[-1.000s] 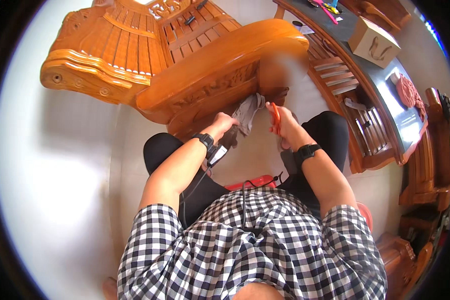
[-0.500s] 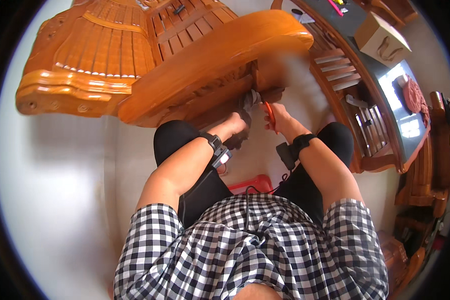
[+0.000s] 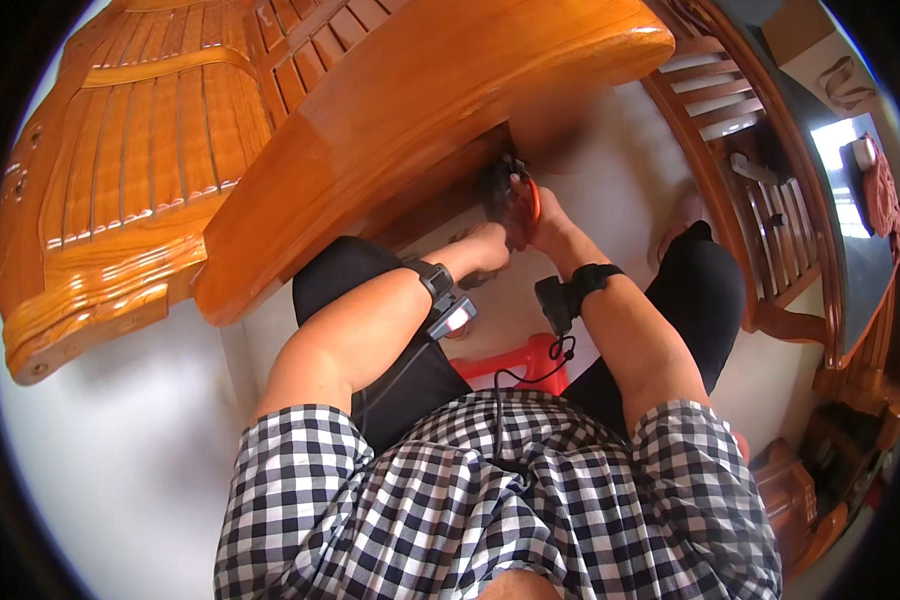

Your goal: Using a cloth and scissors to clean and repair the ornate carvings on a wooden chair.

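My left hand (image 3: 482, 248) is closed around part of a dark brown, shaggy-looking thing (image 3: 496, 192) below the edge of the wooden seat. What that thing is, I cannot make out. Right beside it, my right hand (image 3: 554, 226) grips orange-handled scissors (image 3: 534, 206). Their blades are hard to see against the dark thing, and the two hands nearly meet. Each wrist carries a black strap with a small device, and a cable hangs from the right one.
A large wooden bench (image 3: 370, 150) with a curved arm rises ahead and left. To the right stands a dark-topped wooden table (image 3: 842, 300) with a paper bag (image 3: 842, 80) and pinkish cloth (image 3: 880, 200). A red plastic stool (image 3: 518, 364) shows between my legs. Part of the view ahead is blurred.
Both hands have drawn closer together, the left moving right and the scissors now beside the dark thing. The bench and table have shifted in view as my head moved.
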`<state>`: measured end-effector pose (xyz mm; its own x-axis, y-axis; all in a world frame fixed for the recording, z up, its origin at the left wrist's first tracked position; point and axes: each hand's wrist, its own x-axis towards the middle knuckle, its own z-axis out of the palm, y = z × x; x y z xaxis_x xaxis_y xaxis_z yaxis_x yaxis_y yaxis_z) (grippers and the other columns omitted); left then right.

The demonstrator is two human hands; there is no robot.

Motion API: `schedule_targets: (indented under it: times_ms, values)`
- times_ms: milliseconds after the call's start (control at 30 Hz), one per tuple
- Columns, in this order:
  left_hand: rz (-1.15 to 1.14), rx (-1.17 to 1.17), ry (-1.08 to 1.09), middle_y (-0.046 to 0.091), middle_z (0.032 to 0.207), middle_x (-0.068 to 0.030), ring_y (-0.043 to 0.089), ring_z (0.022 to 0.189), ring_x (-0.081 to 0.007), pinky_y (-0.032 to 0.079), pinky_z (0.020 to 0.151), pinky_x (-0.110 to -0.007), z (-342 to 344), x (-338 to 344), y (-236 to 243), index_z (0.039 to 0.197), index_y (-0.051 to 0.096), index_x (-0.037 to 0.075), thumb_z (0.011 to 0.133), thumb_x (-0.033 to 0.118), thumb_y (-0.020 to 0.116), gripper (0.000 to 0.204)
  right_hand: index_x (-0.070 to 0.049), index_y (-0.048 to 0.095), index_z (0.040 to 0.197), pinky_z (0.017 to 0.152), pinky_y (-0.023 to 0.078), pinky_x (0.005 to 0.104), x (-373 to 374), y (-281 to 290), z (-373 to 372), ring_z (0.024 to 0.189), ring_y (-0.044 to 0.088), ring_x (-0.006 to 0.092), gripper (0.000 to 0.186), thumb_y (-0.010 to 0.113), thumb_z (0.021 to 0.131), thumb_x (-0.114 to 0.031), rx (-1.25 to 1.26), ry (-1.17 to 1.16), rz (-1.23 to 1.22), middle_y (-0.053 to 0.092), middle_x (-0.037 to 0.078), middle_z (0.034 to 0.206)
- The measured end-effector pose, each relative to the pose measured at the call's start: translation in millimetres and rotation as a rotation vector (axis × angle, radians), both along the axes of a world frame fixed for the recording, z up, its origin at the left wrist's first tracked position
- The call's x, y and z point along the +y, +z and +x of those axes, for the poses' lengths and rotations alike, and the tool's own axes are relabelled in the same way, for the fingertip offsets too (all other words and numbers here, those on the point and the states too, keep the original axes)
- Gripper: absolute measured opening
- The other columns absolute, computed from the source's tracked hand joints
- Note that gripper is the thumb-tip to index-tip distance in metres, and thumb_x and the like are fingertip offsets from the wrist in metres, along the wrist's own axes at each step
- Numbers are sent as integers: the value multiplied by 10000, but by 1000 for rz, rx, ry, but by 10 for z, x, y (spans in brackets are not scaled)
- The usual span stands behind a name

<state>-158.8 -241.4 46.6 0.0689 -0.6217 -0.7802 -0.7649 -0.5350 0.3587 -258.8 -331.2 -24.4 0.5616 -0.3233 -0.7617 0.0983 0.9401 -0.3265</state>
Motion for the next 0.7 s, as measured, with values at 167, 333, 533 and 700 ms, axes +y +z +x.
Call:
schedule_targets:
  times_ms: [167, 333, 533, 700]
  values:
    - [111, -114, -201, 707, 864, -107, 694, 844, -265, 523, 805, -389, -54, -60, 35, 1075, 674, 137, 778, 146, 598, 306, -147, 598, 834, 406, 407, 344, 12, 88, 12, 588, 489, 195, 233, 695, 846, -358, 67, 27, 22, 504, 3, 666]
    - [136, -118, -194, 707, 825, -102, 699, 762, -255, 535, 750, -372, -29, -4, 48, 1027, 667, 75, 782, 133, 597, 261, -128, 584, 820, 399, 396, 357, -103, 87, 41, 616, 515, 214, 250, 700, 849, -347, 44, -22, 54, 527, 35, 688]
    - [67, -108, -133, 709, 858, -132, 696, 818, -285, 530, 754, -387, 69, 117, -1, 1001, 680, 49, 759, 151, 634, 266, -99, 600, 839, 448, 460, 412, -36, 98, 223, 582, 530, 237, 227, 749, 808, -268, 218, -101, -4, 543, 44, 678]
    - [8, -75, -122, 705, 899, -168, 681, 895, -323, 518, 785, -403, 41, 101, 87, 975, 695, 36, 729, 163, 662, 279, -56, 650, 821, 451, 465, 410, 17, -95, 186, 544, 549, 238, 175, 748, 793, -199, 245, -123, -82, 600, 70, 710]
